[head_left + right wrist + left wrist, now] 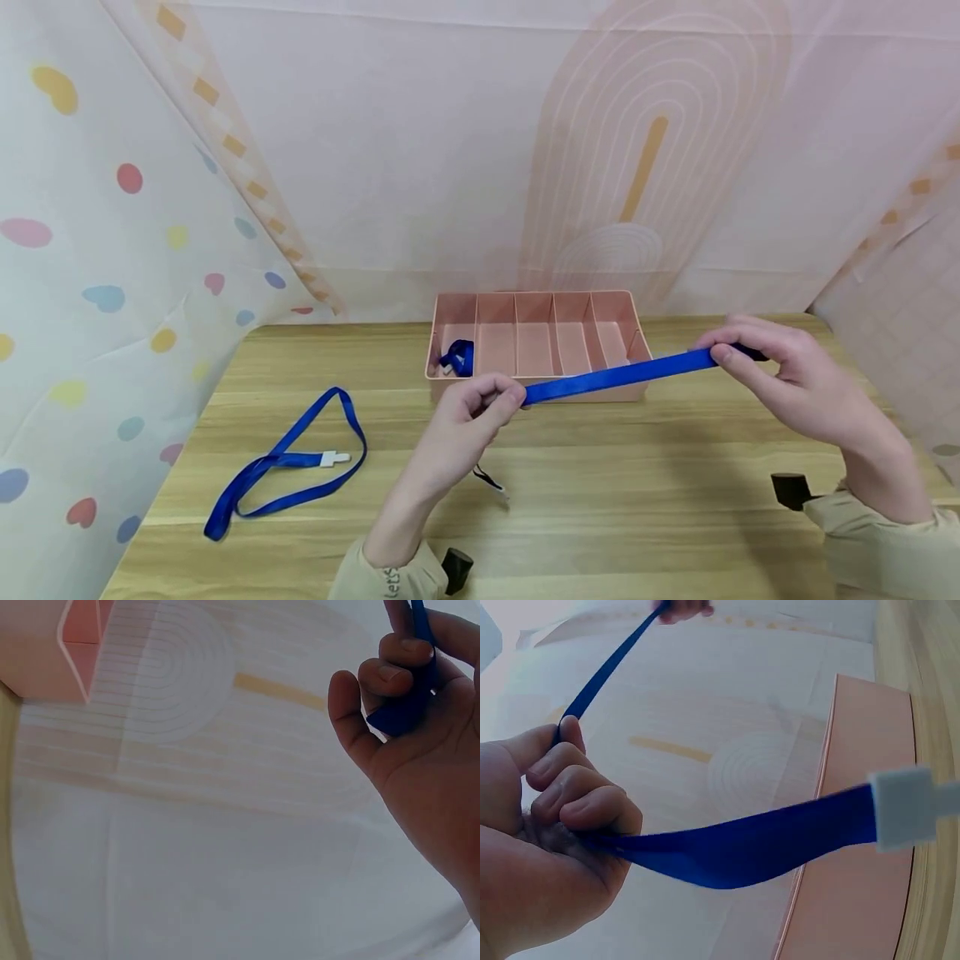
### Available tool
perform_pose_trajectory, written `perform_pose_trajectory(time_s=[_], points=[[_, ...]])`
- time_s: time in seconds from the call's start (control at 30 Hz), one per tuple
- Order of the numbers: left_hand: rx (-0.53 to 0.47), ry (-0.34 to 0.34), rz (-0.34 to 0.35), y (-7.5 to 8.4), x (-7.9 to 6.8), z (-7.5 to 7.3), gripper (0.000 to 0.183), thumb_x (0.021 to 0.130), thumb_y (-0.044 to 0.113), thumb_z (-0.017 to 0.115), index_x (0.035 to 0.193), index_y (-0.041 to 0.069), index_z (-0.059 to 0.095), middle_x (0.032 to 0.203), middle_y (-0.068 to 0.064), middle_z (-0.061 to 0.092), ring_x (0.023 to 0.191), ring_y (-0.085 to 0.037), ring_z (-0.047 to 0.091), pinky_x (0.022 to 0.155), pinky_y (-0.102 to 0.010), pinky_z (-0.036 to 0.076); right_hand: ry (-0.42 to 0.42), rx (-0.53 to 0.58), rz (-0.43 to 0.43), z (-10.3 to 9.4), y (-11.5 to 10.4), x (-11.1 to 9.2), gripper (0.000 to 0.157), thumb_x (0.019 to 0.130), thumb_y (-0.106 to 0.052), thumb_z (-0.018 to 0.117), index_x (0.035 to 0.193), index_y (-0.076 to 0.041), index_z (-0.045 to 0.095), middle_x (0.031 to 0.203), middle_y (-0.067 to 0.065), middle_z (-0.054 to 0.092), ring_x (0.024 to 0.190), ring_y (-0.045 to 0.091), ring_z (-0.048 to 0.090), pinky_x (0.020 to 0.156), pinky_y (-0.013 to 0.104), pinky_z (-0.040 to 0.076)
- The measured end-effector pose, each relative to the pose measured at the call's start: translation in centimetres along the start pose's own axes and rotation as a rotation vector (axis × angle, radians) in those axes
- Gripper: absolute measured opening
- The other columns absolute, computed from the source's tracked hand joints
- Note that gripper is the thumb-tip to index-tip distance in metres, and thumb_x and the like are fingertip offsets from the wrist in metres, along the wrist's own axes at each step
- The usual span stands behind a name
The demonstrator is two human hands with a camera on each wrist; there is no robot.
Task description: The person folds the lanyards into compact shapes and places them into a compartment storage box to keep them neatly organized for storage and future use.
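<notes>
A blue lanyard (pixel 615 377) is stretched between my two hands, above the front of a pink divided box. My left hand (pixel 471 421) grips one end, fingers curled round the strap. From under that hand, in the left wrist view, a length of strap hangs out with a white plastic clip (pixel 904 808) at its tip. The right hand (pixel 798 379), higher and to the right, pinches the other end between thumb and fingers. A short folded end of the strap (pixel 405 709) shows against the right palm in the right wrist view.
The pink box (pixel 536 390) has several compartments and stands at the table's back edge. In its leftmost compartment lies a coiled blue lanyard (pixel 459 358). Another blue lanyard (pixel 300 498) with a white clip (pixel 334 458) lies loosely looped on the wooden table (pixel 600 517) at left.
</notes>
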State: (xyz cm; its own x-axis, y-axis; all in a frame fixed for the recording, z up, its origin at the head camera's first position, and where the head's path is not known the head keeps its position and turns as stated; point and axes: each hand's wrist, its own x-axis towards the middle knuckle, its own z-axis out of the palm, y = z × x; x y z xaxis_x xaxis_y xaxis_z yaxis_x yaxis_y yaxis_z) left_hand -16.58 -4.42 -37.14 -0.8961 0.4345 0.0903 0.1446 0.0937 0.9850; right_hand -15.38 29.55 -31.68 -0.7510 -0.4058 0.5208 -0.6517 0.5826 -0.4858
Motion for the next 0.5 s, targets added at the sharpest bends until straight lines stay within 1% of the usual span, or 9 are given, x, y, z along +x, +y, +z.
perform_pose_trajectory(time_s=[0.07,0.13,0.2,0.3,0.43,0.47,0.5], points=[[0.022,0.003,0.002,0.0,-0.1,-0.1,0.024,0.098,0.026,0.052,0.099,0.006,0.064,0.059,0.005,0.033,0.050,-0.004,0.031,0.047,-0.021,0.031,0.019,0.013,0.032,0.4,0.4,-0.7,0.031,0.087,0.014,0.052,0.103,-0.008,0.067,0.091,-0.016,0.062,0.080,-0.001,0.053,0.069,0.013,0.040],[0.040,0.007,0.003,0.1,-0.2,-0.1,0.024,0.099,0.026,0.051,0.099,0.007,0.065,0.060,0.004,0.033,0.051,-0.005,0.031,0.048,-0.021,0.031,0.052,0.050,0.068,0.9,0.7,-1.3,0.029,0.090,0.014,0.049,0.107,-0.002,0.066,0.100,-0.016,0.065,0.087,-0.001,0.055,0.075,0.010,0.042],[0.050,0.022,0.003,0.1,-0.2,-0.2,0.023,0.099,0.025,0.051,0.099,0.007,0.065,0.062,0.004,0.035,0.052,-0.004,0.032,0.049,-0.020,0.031,0.089,0.093,0.105,1.4,0.9,-1.9,0.028,0.092,0.012,0.045,0.112,0.003,0.063,0.102,-0.017,0.066,0.089,-0.002,0.055,0.078,0.009,0.042],[0.051,0.051,0.015,0.3,-0.4,-0.4,0.023,0.099,0.024,0.051,0.098,0.005,0.064,0.063,0.003,0.037,0.052,-0.004,0.033,0.049,-0.020,0.031,0.140,0.211,0.140,2.0,1.3,-2.4,0.029,0.095,0.011,0.040,0.117,0.010,0.058,0.102,-0.013,0.066,0.083,0.002,0.053,0.073,0.012,0.043],[0.013,0.067,0.049,0.5,-0.8,-1.0,0.024,0.099,0.024,0.050,0.096,0.004,0.061,0.061,0.004,0.035,0.050,-0.005,0.030,0.045,-0.022,0.027,0.181,0.461,0.144,2.5,1.9,-2.5,0.032,0.096,0.011,0.036,0.123,0.013,0.052,0.098,-0.005,0.063,0.074,0.010,0.046,0.063,0.020,0.037],[-0.005,0.064,0.055,0.6,-1.0,-1.1,0.023,0.100,0.024,0.050,0.096,0.004,0.061,0.061,0.004,0.034,0.050,-0.005,0.030,0.044,-0.023,0.026,0.181,0.497,0.159,2.7,2.0,-2.5,0.032,0.097,0.010,0.035,0.124,0.012,0.052,0.096,-0.004,0.062,0.072,0.011,0.045,0.061,0.022,0.035],[-0.021,0.058,0.064,0.7,-1.1,-1.1,0.024,0.100,0.024,0.050,0.096,0.002,0.060,0.060,0.005,0.033,0.050,-0.005,0.030,0.044,-0.023,0.026,0.177,0.502,0.181,2.8,2.1,-2.5,0.032,0.098,0.008,0.036,0.125,0.011,0.052,0.092,-0.004,0.059,0.070,0.012,0.043,0.059,0.023,0.033]])
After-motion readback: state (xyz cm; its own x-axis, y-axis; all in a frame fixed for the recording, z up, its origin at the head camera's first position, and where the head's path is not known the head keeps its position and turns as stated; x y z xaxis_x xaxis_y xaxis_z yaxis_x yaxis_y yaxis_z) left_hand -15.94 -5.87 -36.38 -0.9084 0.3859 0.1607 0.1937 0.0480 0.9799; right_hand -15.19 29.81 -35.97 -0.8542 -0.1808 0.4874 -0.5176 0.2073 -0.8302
